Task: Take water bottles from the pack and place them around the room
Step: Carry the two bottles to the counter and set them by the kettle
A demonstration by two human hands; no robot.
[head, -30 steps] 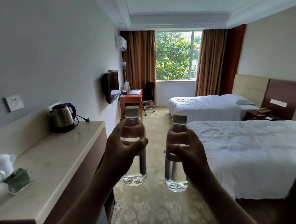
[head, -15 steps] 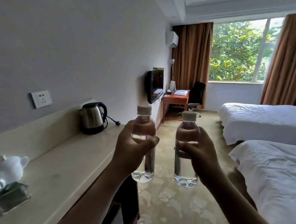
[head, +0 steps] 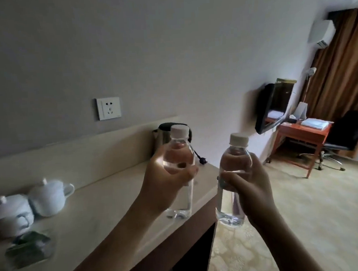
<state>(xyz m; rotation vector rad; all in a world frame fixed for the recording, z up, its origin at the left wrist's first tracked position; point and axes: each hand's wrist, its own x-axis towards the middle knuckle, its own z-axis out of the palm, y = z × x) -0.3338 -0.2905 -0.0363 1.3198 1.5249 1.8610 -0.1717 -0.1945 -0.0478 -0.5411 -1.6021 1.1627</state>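
Kettle [head: 163, 136] half hidden behind left bottle [head: 179, 173].

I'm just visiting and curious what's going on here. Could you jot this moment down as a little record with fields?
Place: hotel-style room
Left hand: grips the left bottle, upright, above the counter
Right hand: grips the right bottle, upright, past the counter's edge, over the carpet
Bottle caps: both on
On the counter: kettle, two lidded cups, green packets
Wall: socket, television
Far end: red desk, black chair
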